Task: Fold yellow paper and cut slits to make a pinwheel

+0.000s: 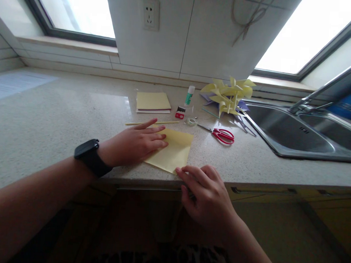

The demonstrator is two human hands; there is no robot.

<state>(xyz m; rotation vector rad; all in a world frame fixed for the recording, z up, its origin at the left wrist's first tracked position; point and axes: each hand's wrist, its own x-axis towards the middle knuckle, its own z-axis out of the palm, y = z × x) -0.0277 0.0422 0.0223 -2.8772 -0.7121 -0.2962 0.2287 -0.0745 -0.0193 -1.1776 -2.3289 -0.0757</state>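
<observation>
Left: my left grip (135, 145), palm down with fingers spread, lies over the left part of a yellow sheet (176, 153) near the front edge of the counter (62, 122). Centre, behind the sheet: a thin stick (170, 122), a paper stack (153, 101), a red box (180, 112) and a glue stick (190, 96). Right: my right grip (206, 193), thumb apart from curved fingers, touches the sheet's near corner; beyond are scissors (217, 133), pinwheels (234, 91) and a sink (294, 133).

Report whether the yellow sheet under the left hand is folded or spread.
Spread: the yellow sheet lies flat on the counter, left hand on it, right hand at its near corner.
</observation>
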